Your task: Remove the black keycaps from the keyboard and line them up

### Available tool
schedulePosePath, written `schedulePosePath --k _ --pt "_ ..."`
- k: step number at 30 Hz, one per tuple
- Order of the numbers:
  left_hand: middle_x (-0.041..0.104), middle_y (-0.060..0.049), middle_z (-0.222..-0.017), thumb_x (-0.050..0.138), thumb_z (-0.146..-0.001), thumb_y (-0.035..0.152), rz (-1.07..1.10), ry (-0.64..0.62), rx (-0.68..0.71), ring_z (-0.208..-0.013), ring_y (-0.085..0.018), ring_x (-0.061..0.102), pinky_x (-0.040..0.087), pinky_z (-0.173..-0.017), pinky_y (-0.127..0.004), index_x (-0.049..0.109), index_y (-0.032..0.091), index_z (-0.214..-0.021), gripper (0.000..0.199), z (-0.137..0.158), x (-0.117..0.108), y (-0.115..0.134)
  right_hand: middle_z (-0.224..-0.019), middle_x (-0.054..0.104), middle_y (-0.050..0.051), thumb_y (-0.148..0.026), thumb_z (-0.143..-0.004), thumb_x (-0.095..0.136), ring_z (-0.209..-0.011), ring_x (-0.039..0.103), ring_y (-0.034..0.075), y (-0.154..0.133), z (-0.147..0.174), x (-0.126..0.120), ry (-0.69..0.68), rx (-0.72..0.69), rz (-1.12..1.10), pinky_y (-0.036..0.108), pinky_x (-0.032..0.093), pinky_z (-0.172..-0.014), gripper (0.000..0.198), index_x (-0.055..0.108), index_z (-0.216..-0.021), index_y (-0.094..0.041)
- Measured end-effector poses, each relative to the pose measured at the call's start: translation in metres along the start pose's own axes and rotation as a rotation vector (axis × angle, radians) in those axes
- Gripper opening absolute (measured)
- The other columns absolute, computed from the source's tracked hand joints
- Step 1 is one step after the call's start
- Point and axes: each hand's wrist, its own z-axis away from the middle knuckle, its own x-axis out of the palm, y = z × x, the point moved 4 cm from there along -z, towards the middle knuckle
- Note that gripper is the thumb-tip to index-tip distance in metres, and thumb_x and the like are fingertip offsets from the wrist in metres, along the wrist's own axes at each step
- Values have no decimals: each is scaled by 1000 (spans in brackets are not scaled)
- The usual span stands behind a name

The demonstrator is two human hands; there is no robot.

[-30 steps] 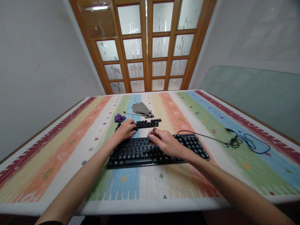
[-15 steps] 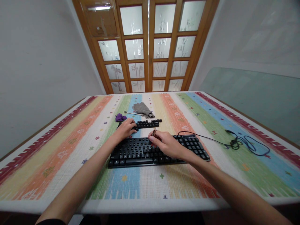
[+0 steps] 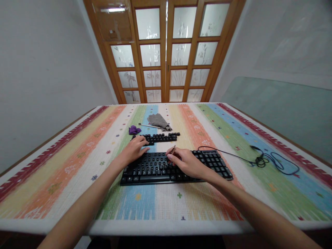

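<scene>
A black keyboard [image 3: 153,178] lies across the front of the table, with keycaps off much of its upper left part. Beyond it are rows of loose black keycaps [image 3: 166,139]. My left hand [image 3: 133,149] is over the left end of these rows, thumb and forefinger apart, with nothing visible between them. My right hand [image 3: 188,162] is closed around a small, slim, brownish tool [image 3: 173,149] above the middle of the keyboard. The tool points upward; its lower end is hidden by the fingers, and its exact kind is unclear.
Behind the keycaps lie a purple cloth [image 3: 134,130], a thin stick-like brush [image 3: 149,125] and a grey cloth [image 3: 158,121]. The keyboard's coiled cable [image 3: 260,161] rests at the right. A striped cloth [image 3: 202,204] covers the table.
My left hand has drawn slightly left and toward me, its thumb and forefinger parting more. My right hand stays over the keyboard, and the tool in it has tilted.
</scene>
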Motion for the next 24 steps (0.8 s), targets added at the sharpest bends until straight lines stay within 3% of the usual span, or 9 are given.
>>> schedulePosePath --k 3,6,9,13,16,24 --pt "65 -8 -98 55 -93 35 102 -16 -34 -94 -21 60 51 -87 -36 68 17 -98 22 23 -10 23 -73 62 3 -29 -96 46 -64 60 15 6 1 7 28 60 -106 28 46 -65 19 57 -90 -16" --pt "67 -9 -110 52 -95 39 181 -45 -49 -106 -22 61 49 -96 -38 68 19 -106 28 45 -13 45 -74 63 3 -30 -96 46 -64 62 16 10 0 16 62 107 -176 28 48 -63 18 57 -91 -16" --pt "66 -9 -118 52 -95 41 198 -87 -75 -113 -23 59 48 -100 -40 66 18 -114 33 60 -10 58 -75 64 4 -29 -96 47 -65 61 16 5 -3 25 63 70 -101 27 46 -63 17 56 -90 -17" --pt "63 -11 -124 52 -95 42 185 -94 -86 -118 -24 57 48 -102 -43 66 18 -115 34 68 -8 64 -74 64 4 -26 -96 48 -67 58 17 -8 -9 34 27 -53 152 28 41 -66 15 56 -87 -17" --pt "63 -11 -125 53 -94 41 188 -74 -86 -118 -25 56 47 -103 -44 66 19 -115 32 69 -8 64 -78 65 7 -25 -97 47 -69 58 18 -12 -17 35 4 -70 278 28 39 -65 17 55 -84 -17" --pt "62 -10 -125 54 -94 44 191 -99 -86 -118 -25 56 47 -103 -43 66 19 -113 33 69 -6 64 -62 61 2 -25 -98 43 -62 59 16 13 -40 23 1 168 166 27 38 -63 25 52 -75 -18"
